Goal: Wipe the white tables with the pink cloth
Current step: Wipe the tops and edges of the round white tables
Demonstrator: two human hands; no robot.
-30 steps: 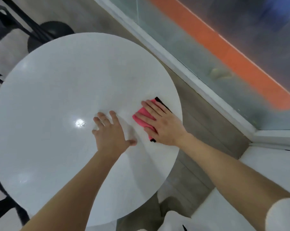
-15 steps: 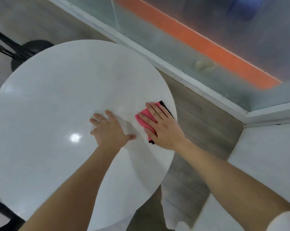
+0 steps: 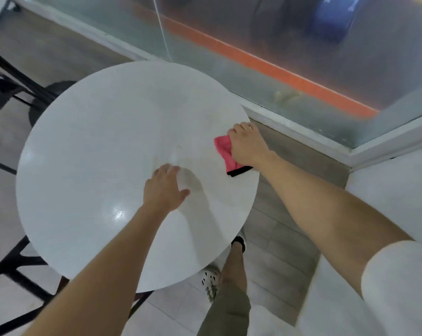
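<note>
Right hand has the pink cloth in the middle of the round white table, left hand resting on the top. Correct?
Not quite. The head view shows the right hand holding the pink cloth at the right edge of the white table, not its middle. The left hand does rest on the top.

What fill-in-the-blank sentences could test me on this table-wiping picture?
The cloth under the right hand is ___.
The white table has a ___ top.
The left hand rests on the table and holds ___.
Missing words: pink; round; nothing.
</note>
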